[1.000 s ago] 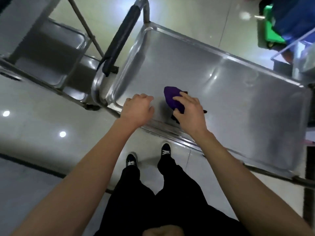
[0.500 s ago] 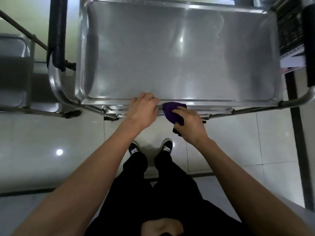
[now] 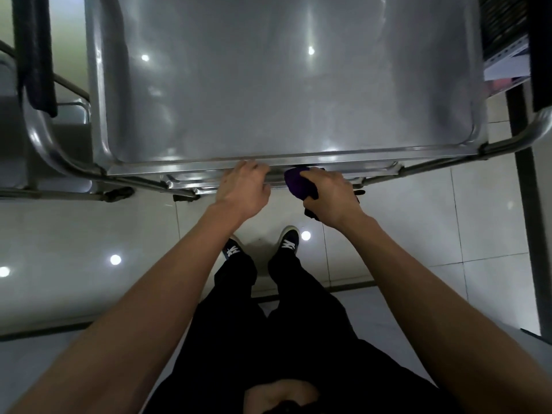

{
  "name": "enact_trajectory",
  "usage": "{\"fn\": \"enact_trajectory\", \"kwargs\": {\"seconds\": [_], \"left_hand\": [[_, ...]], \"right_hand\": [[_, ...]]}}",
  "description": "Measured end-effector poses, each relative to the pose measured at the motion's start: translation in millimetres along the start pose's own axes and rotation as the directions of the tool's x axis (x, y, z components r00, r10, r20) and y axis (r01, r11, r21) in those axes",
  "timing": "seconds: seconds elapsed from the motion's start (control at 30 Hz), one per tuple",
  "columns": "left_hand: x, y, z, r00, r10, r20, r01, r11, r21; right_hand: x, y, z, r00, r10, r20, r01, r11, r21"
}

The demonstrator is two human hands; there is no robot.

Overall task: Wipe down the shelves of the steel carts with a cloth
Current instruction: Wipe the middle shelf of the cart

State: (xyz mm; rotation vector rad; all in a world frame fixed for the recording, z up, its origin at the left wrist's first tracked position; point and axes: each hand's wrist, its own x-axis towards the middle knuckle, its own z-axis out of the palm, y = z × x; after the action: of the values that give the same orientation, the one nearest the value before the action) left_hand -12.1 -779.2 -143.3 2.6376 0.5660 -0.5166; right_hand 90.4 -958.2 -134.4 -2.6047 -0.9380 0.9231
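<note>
- The fingers of the left hand are curled over the near rim of the top shelf of the steel cart; the fingertips go under the rim and are hidden, so the hand grips the edge.
- The fingers of the right hand are closed around a purple cloth, which is bunched in the palm.
- The cloth is just below the near rim of the top shelf, at the front edge of a lower shelf; whether it touches the metal I cannot tell. A dark part of the cloth hangs out below the hand.
- The two hands are near each other, the left one a little to the left of the cloth, not touching it.
- Both forearms are bare and reach forward from the bottom of the view.
- The top shelf is a shallow steel tray with raised edges, and ceiling lights are reflected in it.
- A black handle grip stands at the left end of the cart, on a bent steel tube.
- Below the hands are black trousers and dark shoes on a pale tiled floor.
</note>
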Motion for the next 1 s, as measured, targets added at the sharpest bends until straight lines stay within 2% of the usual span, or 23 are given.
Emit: {"fn": "enact_trajectory", "kwargs": {"seconds": [0.2,0.77,1.0], "left_hand": [[0.7,3.7,1.0,0.999,-0.05,-0.02,0.05,0.999,-0.011],[19.5,2.3,-7.5,0.996,-0.075,-0.048,0.074,0.997,-0.034],[30.1,2.1,-10.4,0.997,-0.065,-0.048,0.066,0.998,0.011]], "right_hand": [[11.4,7.9,2.7,1.0,0.003,0.002,-0.003,0.993,-0.114],[28.2,9.6,-2.8,0.996,-0.018,-0.086,0.009,0.994,-0.107],[43.1,5.8,-8.2,0.991,0.002,-0.135,-0.015,0.995,-0.096]]}}
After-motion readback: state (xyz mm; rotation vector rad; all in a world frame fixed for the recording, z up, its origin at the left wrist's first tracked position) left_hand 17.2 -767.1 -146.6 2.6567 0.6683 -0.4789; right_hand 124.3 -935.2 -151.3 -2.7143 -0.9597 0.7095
